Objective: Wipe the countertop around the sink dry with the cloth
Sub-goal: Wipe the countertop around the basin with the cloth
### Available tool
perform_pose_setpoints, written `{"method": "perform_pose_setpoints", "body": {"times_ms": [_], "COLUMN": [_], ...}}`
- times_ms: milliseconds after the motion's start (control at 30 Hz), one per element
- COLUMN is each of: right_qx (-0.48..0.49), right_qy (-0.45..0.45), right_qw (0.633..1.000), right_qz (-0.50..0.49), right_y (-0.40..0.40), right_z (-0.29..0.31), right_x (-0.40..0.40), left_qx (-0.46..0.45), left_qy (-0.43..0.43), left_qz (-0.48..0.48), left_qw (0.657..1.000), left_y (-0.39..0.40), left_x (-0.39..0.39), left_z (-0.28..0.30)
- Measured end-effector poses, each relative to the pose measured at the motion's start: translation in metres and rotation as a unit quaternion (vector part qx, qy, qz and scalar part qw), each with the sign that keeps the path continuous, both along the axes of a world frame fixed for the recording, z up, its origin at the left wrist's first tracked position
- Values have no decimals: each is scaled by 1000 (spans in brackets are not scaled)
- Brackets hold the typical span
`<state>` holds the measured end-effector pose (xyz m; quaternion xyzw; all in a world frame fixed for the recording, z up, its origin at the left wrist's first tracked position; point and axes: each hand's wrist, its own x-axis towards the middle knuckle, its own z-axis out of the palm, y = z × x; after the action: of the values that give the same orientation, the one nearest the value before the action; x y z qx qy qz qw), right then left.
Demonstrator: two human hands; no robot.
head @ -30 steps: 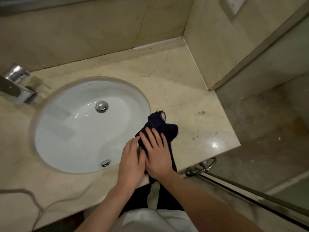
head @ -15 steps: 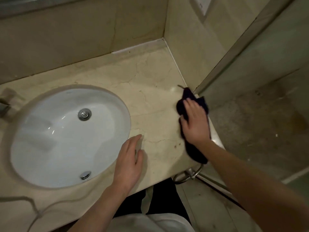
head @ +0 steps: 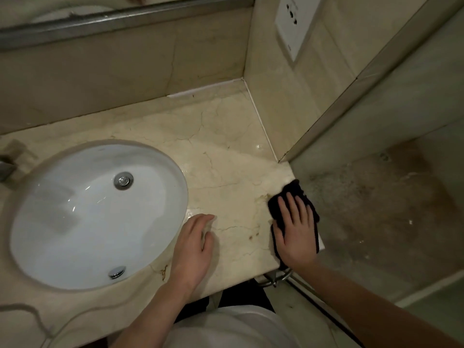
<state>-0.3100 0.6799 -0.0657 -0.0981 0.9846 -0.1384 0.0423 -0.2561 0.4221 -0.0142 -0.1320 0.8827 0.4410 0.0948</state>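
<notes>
Cloth (head: 291,197), dark and bunched, lies on the worktop (head: 226,151) well to the right of the sink (head: 75,222), at the outer edge beside the glass panel (head: 376,209). The right hand (head: 296,232) presses it flat with straight, spread fingers; part of the cloth hangs past the edge. The left hand (head: 194,249) rests on the worktop just right of the sink, fingers relaxed and holding nothing.

Risk, as I judge it: a stroke outward could push the cloth off the edge, since nothing grips it, or knock the knuckles against the glass. A sweep towards the sink would meet the resting left hand.

Brown stains (head: 253,234) mark the stone between the hands. Beyond the sink, wet glints show near the wall corner. A metal ring (head: 276,278) sits under the worktop edge below the cloth, and a socket plate (head: 296,23) is on the side wall.
</notes>
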Motion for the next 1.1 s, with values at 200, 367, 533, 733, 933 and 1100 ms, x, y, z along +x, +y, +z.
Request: {"method": "perform_pose_setpoints", "body": {"times_ms": [200, 367, 533, 733, 933, 1100], "right_qx": [-9, -42, -48, -48, -64, -67], "right_qy": [0, -8, -16, -11, 7, 36], "right_qw": [999, 999, 997, 970, 961, 985], "right_qz": [46, 29, 63, 239, 269, 158], "right_y": [-14, 18, 8, -118, -167, -158], "right_z": [0, 2, -3, -6, -8, -13], "right_x": [-77, -13, 28, 5, -67, -154], "left_qx": [-14, -8, 8, -10, -20, -32], "left_qy": [17, 36, 42, 44, 32, 54], "left_qz": [8, -2, 38, 129, 177, 177], "left_qw": [1000, 999, 998, 991, 984, 982], "left_y": [5, -3, -12, -15, -16, -11], "left_x": [0, -1, -1, 9, -15, -73], "left_z": [-3, -3, -5, -13, -20, -28]}}
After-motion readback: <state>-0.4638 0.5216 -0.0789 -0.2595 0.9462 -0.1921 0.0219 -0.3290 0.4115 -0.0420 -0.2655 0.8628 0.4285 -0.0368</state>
